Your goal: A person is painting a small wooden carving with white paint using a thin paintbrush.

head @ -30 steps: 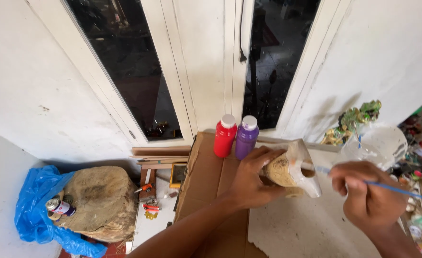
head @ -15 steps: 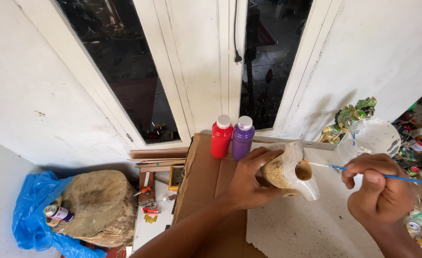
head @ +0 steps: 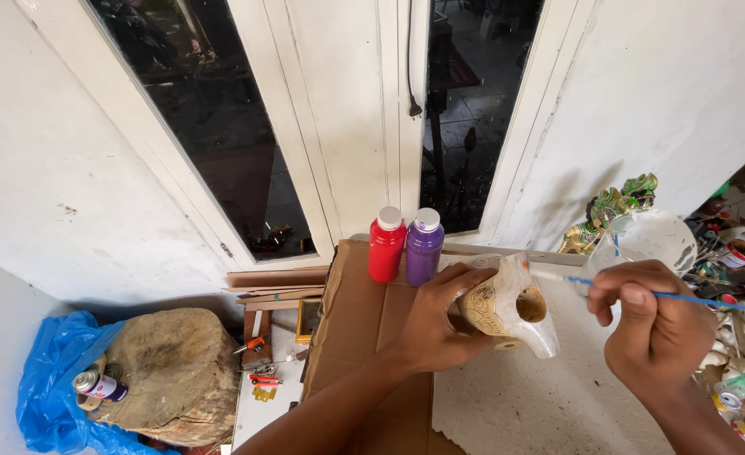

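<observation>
A carved, partly white-painted wooden figure (head: 507, 305) is held above the flattened brown cardboard sheet (head: 364, 320) on the table — the left hand (head: 436, 324) is wrapped around it, fingers clamped on its side. A thin blue-handled paintbrush (head: 642, 292) is pinched in the closed fingers of the right hand (head: 651, 324), its tip touching the figure. Just behind stand a red paint bottle (head: 386, 245) and a purple paint bottle (head: 424, 247), side by side.

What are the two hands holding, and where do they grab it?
Left hand grips the carved wooden piece around its side. Right hand pinches a thin blue paintbrush mid-handle.
</observation>
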